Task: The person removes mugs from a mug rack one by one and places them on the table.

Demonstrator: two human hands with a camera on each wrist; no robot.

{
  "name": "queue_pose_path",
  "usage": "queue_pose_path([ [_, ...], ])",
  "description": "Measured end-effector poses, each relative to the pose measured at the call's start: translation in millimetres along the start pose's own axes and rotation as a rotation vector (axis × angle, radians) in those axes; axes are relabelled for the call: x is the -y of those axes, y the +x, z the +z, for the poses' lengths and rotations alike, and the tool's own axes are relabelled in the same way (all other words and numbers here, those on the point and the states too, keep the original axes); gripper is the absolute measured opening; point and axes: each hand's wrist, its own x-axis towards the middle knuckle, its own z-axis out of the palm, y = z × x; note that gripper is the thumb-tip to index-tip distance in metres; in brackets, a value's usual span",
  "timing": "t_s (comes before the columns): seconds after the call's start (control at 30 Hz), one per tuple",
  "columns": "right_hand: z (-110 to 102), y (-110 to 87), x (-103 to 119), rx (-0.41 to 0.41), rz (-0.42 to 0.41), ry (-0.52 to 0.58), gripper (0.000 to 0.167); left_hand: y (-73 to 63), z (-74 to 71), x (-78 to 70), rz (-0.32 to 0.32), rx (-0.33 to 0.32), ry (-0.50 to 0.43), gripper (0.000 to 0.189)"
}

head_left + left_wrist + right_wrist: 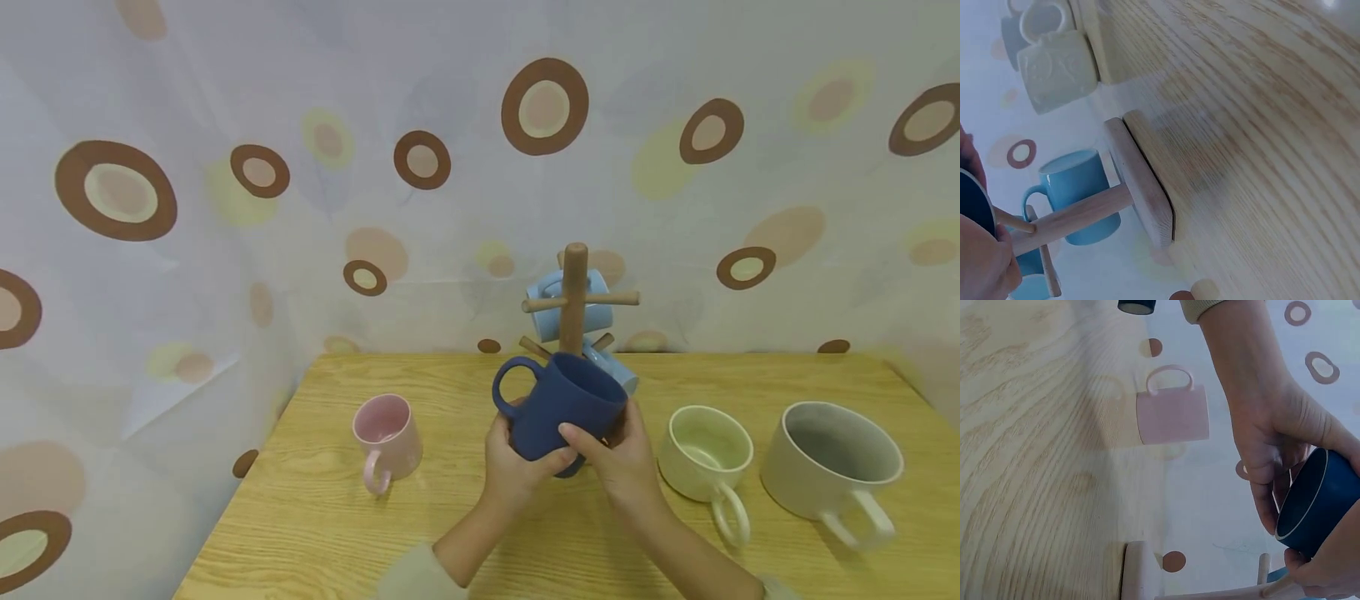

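Note:
A navy blue mug is held above the table between both hands in the head view. It is tilted, its handle toward the upper left and its mouth toward the upper right. The left hand grips it from the left and below, thumb across the front. On the other side, the right hand grips it with its thumb on the front; the fingers behind are mostly hidden. Just behind stands a wooden mug tree, partly covered by the mug. Two light blue mugs hang there, an upper one and a lower one.
On the wooden table, a pink mug stands to the left. To the right are a pale green mug and a wide greyish-white mug, handles toward the front. A patterned cloth hangs behind the table.

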Motion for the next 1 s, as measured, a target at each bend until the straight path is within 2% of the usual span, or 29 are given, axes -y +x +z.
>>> queue_pose_path([
  [0.13, -1, 2.0, 2, -0.009, 0.039, 0.015, 0.062, -0.7, 1.9, 0.2, 0.012, 0.011, -0.001, 0.077],
  [0.23, -3, 3.2, 3, -0.018, 0.056, 0.012, 0.06, -1.8, 1.6, 0.2, -0.013, 0.029, 0.007, 0.081],
  [0.33, -5, 4.2, 3, -0.018, 0.047, -0.008, 0.059, -2.3, -0.1, -0.7, -0.037, 0.073, 0.0, 0.085],
  [0.43, -8, 5.1, 3, -0.016, 0.052, -0.029, 0.059, -1.7, -3.4, -1.0, -0.062, 0.131, -0.059, 0.085],
  [0.53, -12, 6.8, 2, -0.015, 0.077, -0.033, 0.062, 0.9, -8.3, -0.1, -0.039, 0.155, -0.078, 0.082],
  [0.67, -18, 9.1, 1, -0.006, 0.111, -0.036, 0.066, 5.6, -16.7, 0.0, 0.0, 0.134, -0.069, 0.082],
  [0.77, -22, 10.4, -1, 0.01, 0.118, -0.047, 0.066, 9.7, -24.0, -2.6, -0.048, 0.145, -0.134, 0.079],
  [0.83, -25, 11.3, -2, 0.028, 0.108, -0.054, 0.066, 13.3, -28.7, -5.9, -0.106, 0.172, -0.197, 0.068],
  [1.0, -32, 12.5, -6, 0.111, 0.028, -0.068, 0.063, 24.1, -41.6, -15.9, -0.216, 0.302, -0.351, 0.032],
])
